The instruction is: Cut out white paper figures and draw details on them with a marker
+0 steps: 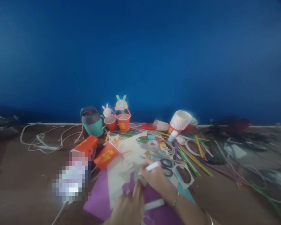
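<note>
My right hand (152, 176) is closed round a white marker (153, 166) with a pinkish end, its writing tip low over the paper and hard to make out. Beside it, my left hand (128, 206) lies on the work with its index finger stretched out, pressing near a cut purple paper piece (128, 187). Under both hands are a white sheet (115, 184) and a larger purple sheet (98, 203). Dark-handled scissors (168, 167) lie just past my right hand. A white piece of paper with a round hole (189, 184) rests to their right.
Two red paper cups (123, 125) with rabbit faces stand at the back by a teal jug (93, 123). Tipped red cups (106, 156) lie left of the paper. Stacked cups (180, 120), tape rolls and coloured sticks (194, 156) spread right. A blurred-out lit object (72, 178) lies left.
</note>
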A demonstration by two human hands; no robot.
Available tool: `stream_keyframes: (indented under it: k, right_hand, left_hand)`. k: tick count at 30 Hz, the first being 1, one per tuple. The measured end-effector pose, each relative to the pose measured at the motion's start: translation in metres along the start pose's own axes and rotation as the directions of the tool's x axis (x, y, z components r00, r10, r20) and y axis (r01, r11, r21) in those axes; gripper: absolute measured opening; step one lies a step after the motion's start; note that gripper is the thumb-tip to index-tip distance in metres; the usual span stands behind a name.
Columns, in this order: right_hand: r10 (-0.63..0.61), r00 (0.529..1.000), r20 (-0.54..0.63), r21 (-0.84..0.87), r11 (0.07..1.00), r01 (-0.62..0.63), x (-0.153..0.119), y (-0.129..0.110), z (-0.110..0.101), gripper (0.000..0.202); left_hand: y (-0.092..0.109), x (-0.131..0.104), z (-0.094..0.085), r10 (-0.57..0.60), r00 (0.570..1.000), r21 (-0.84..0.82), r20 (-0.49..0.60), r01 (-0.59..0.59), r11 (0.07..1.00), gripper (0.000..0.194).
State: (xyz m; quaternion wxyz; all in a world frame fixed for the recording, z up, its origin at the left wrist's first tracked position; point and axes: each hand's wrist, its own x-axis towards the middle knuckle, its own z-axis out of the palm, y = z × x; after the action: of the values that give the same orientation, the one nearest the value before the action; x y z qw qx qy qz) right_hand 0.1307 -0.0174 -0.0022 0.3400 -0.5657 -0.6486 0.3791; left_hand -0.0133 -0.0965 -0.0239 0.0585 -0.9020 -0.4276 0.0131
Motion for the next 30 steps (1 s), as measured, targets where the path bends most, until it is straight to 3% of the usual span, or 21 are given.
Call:
stream_keyframes:
  k: [18,30]
  right_hand:
    - [-0.010,1.000,-0.001,0.035,0.999,0.010,-0.0005,0.0004,-0.0003,0.019]
    - [0.007,1.000,0.010,0.053,0.999,-0.007,-0.0016,-0.0023,-0.0011,0.019]
  left_hand:
    - [0.0018,0.0004,-0.0028,-0.037,0.999,-0.056,0.026,0.038,0.998,0.034]
    - [0.0015,0.0013,-0.0059,-0.031,0.999,0.004,0.025,0.031,0.999,0.034]
